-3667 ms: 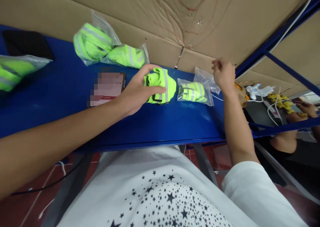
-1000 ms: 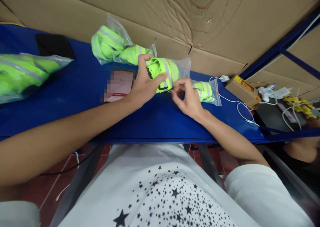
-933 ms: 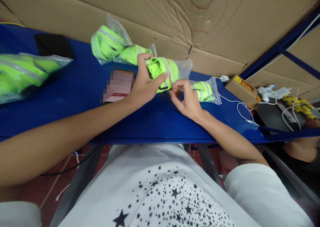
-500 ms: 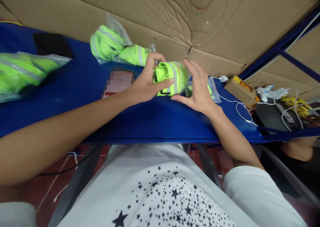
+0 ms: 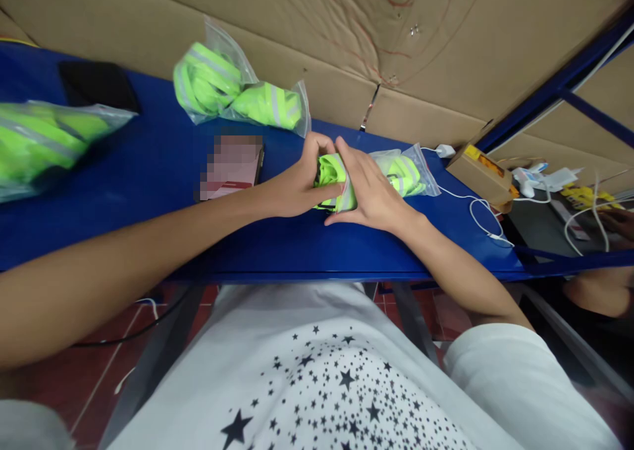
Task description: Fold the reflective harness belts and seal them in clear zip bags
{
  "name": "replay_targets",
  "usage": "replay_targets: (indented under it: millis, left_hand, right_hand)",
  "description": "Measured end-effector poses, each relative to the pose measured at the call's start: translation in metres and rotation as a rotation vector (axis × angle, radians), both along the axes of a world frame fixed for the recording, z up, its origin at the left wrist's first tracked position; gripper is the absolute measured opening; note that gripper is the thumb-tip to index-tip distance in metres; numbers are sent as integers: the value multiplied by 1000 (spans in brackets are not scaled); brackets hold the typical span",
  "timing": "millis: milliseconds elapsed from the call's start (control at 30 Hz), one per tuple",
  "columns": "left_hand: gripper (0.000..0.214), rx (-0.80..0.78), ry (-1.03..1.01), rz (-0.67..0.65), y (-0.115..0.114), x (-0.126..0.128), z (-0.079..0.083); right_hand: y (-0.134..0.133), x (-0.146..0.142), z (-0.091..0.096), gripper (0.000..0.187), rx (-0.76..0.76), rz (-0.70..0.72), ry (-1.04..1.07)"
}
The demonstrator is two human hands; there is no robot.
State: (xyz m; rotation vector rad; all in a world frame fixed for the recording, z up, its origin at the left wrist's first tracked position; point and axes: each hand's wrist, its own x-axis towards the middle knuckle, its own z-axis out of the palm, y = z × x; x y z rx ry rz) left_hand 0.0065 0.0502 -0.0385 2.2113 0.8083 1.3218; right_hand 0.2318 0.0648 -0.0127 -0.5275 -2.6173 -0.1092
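Observation:
A rolled fluorescent yellow-green reflective vest [image 5: 331, 170] with grey bands sits between my two hands, low over the blue table. My left hand [image 5: 297, 184] grips its left end, thumb across the front and fingers curled over the back. From the right, my right hand [image 5: 374, 195] closes around the other end, fingers over the top and thumb below. A thin red line crosses the roll, like a zip-bag seal; the right hand hides most of that end. Just behind my right hand lies another bagged vest [image 5: 407, 176].
Two bagged vests, one rounder [image 5: 208, 80] and one smaller [image 5: 275, 105], lie along the cardboard wall. Another bag [image 5: 44, 139] is at left, near a flat black object [image 5: 99, 85]. A phone-like item [image 5: 235, 166], cardboard box [image 5: 480, 172] and white cable [image 5: 473, 205] share the table. Another person's arm [image 5: 601, 295] shows right.
The rolled vest has come down and nearer to me. My right hand has moved left and closed over its right end, uncovering more of the bag behind.

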Motion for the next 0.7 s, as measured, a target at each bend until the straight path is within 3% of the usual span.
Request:
replay_targets:
  millis: [200,367,500,700]
  left_hand:
    - [64,-36,-14,-69,-1,0,2]
    - [63,98,27,76,-12,1,18]
    - [46,159,17,152,-26,6,26]
    - [21,83,-84,233,-33,11,31]
  right_hand:
    - [-12,-8,8,126,98,-1,-1]
    - [-12,-7,12,122,63,-160,51]
    - [-10,-7,9,124,8,-187,84]
    - [-14,-11,5,128,-47,-194,87]
